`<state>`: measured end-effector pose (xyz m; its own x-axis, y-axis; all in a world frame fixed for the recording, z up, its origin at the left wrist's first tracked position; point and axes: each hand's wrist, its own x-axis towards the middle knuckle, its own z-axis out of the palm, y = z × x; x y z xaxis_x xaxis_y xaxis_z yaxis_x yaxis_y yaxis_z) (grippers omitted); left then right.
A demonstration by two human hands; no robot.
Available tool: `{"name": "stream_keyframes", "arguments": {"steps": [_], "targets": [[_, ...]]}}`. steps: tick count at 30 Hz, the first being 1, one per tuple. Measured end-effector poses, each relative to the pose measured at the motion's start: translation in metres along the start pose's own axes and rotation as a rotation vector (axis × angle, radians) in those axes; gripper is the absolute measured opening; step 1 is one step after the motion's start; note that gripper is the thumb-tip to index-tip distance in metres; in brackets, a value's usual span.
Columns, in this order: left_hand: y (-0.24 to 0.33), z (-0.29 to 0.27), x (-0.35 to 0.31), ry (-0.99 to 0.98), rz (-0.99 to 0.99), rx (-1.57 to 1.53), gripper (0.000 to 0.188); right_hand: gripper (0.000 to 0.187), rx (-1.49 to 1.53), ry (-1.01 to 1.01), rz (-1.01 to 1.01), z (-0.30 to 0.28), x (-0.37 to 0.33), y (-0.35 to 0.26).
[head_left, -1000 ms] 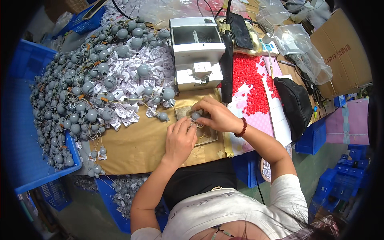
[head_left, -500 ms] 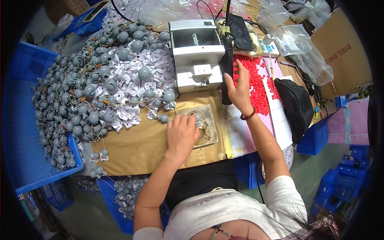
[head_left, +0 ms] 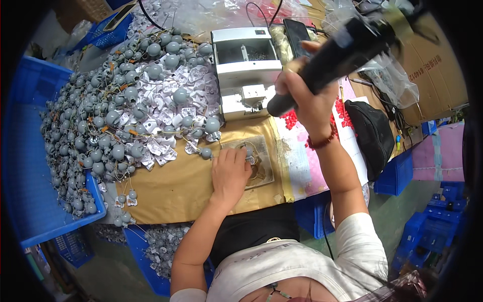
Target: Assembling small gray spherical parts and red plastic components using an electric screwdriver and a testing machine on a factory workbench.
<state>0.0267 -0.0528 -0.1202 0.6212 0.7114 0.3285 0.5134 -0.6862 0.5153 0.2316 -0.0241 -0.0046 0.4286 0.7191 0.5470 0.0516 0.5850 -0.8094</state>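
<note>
My left hand [head_left: 230,172] rests on a flat square plate [head_left: 265,173] on the brown-covered bench. Its bent fingers press on a small white part with a grey ball [head_left: 248,152], partly hidden under the fingertips. My right hand [head_left: 314,103] is raised over the right of the bench, wrapped round a thick black electric screwdriver [head_left: 347,50]. The screwdriver is tilted, its lower end toward the white box-shaped screw feeder [head_left: 246,73] and its upper end at the upper right, blurred. Its tip does not show clearly.
A big heap of grey balls on wired white parts [head_left: 115,116] covers the left of the bench beside a blue crate [head_left: 30,166]. Small red pieces [head_left: 344,115], a black pouch [head_left: 371,136] and a cardboard box [head_left: 432,70] stand on the right.
My right hand, open beside the upright screwdriver before, has closed round it and tilted it, top swinging right and nearer. My left hand stays on the plate with the part.
</note>
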Motion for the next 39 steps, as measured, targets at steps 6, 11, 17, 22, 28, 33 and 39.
{"name": "stream_keyframes", "arguments": {"steps": [6,11,17,22,28,33,39], "targets": [[-0.001,0.007,-0.003,0.019,-0.029,0.038,0.035,0.026,-0.114,-0.083,-0.039,0.026,0.036,0.033],[0.000,0.002,-0.003,-0.019,-0.051,0.007,0.034,0.040,-0.237,-0.116,0.193,0.033,0.036,0.047],[-0.004,0.007,-0.004,0.033,-0.055,-0.031,0.033,0.050,-0.125,-0.157,0.337,0.034,-0.021,0.022],[-0.007,0.012,-0.005,0.052,-0.045,-0.017,0.030,0.067,-0.053,-0.249,0.338,0.035,-0.061,0.013],[-0.008,0.012,-0.007,-0.001,-0.071,-0.001,0.033,0.061,-0.176,-0.339,0.158,0.029,-0.071,0.024],[-0.011,0.011,-0.004,0.067,-0.037,-0.012,0.025,0.059,-0.191,-0.414,0.157,0.028,-0.079,0.018],[-0.015,0.005,-0.003,0.051,-0.030,-0.116,0.032,0.062,-0.229,-0.586,0.038,0.019,-0.096,0.022]]}}
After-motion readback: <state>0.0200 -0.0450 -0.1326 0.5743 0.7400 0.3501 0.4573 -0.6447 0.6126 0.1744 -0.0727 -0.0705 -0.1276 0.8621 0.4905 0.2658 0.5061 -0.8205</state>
